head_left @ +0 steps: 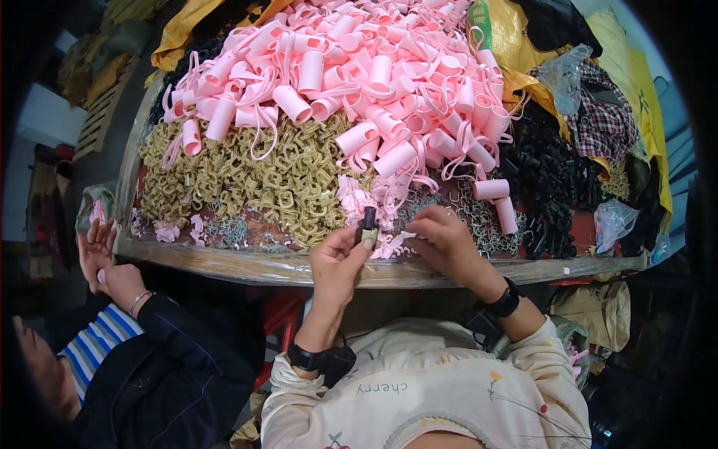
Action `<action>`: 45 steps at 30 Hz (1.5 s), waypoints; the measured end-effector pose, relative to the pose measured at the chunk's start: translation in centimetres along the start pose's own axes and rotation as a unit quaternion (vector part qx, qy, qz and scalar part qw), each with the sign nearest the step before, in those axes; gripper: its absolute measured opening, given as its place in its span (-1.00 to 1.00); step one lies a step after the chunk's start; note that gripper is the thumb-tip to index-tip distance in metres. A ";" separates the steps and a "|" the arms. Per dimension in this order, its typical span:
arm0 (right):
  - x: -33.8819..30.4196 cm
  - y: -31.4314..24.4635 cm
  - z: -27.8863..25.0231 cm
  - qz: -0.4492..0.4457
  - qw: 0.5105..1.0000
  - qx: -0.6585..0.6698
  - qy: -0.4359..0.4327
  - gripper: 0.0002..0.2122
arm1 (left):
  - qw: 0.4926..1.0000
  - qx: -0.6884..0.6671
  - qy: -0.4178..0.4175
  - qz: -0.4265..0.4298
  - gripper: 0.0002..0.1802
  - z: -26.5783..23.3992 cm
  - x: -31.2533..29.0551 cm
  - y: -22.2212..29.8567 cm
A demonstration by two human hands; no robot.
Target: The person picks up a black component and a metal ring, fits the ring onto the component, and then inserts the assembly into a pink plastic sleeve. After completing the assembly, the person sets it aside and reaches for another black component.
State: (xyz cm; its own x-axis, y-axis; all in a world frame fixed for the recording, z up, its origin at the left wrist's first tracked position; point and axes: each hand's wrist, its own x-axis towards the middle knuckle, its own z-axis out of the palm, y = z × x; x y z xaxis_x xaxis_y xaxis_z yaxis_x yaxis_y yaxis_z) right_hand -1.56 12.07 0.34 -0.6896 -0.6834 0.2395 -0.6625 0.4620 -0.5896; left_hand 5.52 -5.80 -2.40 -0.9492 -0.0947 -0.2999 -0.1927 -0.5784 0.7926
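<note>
Left hand pinches a black piece between thumb and fingers, held upright above the table's near edge, pink scraps just behind it. Right hand near it but apart, fingers bent toward the thumb; cannot tell whether the tips grip anything. Beyond: heaped pink tubes, gold clips left, metal hooks and black parts right.

Your left hand pinches, thumb pointing up; your right hand curls its fingers nearby, both forearms angling inward.
</note>
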 end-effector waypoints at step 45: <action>-1.8 -2.5 0.4 0.118 0.871 0.392 0.272 -0.92 | 0.989 -0.106 -0.039 -0.093 -0.72 4.3 0.0 -1.7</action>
State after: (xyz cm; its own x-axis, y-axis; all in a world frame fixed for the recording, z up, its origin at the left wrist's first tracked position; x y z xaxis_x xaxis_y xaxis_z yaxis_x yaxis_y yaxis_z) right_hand 1.47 11.94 1.05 -0.9573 -0.1540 0.2445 -0.2273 -0.1211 -0.9663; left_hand 4.82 -1.36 -1.46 -0.9202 0.0866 -0.3818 -0.3167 -0.7378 0.5961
